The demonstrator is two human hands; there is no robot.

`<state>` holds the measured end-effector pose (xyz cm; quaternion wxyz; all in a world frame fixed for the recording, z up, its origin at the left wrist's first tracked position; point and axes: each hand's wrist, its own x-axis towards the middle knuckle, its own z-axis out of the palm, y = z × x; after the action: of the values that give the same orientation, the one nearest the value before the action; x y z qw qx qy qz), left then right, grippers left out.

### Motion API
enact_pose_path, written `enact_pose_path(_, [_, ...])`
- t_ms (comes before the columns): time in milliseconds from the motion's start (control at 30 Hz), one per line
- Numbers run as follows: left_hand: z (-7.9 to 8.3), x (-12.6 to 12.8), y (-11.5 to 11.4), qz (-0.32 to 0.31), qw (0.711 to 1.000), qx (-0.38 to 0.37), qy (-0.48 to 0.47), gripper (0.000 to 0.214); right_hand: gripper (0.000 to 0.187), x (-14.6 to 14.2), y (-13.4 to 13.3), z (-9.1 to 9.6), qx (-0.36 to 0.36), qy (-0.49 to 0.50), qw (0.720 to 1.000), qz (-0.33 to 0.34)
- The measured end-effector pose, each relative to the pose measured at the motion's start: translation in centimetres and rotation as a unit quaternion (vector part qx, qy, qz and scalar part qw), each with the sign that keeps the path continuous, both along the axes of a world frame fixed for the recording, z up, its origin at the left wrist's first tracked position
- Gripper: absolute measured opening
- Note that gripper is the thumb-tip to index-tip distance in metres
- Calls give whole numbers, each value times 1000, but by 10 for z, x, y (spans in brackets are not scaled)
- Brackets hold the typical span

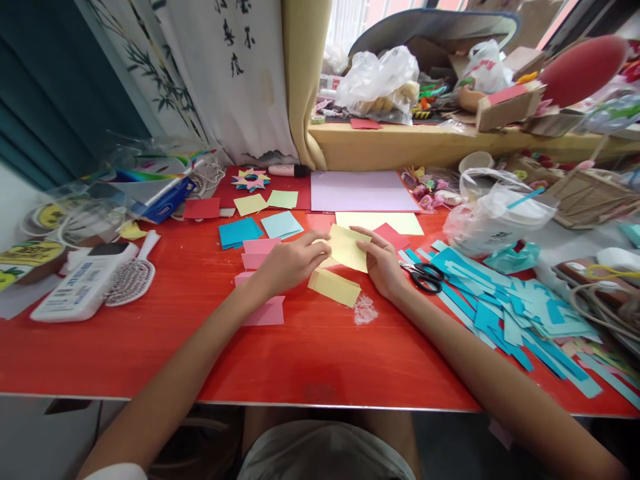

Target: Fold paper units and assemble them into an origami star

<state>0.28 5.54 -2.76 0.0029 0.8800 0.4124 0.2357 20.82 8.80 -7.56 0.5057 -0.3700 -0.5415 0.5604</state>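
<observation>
A pale yellow paper square point(349, 248) is held up just above the red table, between my two hands. My right hand point(384, 262) pinches its right edge, thumb in front and fingers behind. At the left edge, the curled fingers of my left hand point(300, 259) close on the same sheet; their tips are partly hidden. Below it lies a folded yellow paper point(334, 287) with a raised crease. Several folded pink papers point(265, 311) stand in a column by my left wrist. Black-handled scissors point(427, 277) rest to the right of my right hand.
Blue paper strips point(515, 307) cover the table's right side. Blue squares point(240, 233), a lilac sheet point(357, 191) and a paper star ring point(251, 180) lie toward the back. A hairbrush point(131, 283) and white box point(83, 283) sit left; a plastic bag point(493, 220) stands right.
</observation>
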Motion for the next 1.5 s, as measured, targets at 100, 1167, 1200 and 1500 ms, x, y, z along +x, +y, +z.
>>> enact_pose_path(100, [3,5,-2,16,992,-103,-69,19,34,-1,-1,-1,27,1,1000,3])
enact_pose_path(1167, [1,12,-1,59,954,-214,-199,35,43,-9,-13,10,-17,45,997,67])
enact_pose_path(1200, [1,12,-1,59,956,-212,-194,35,43,-9,-13,9,-18,46,997,66])
enact_pose_path(1500, [0,11,-2,89,944,-236,-212,30,34,-10,-13,12,-2,55,994,92])
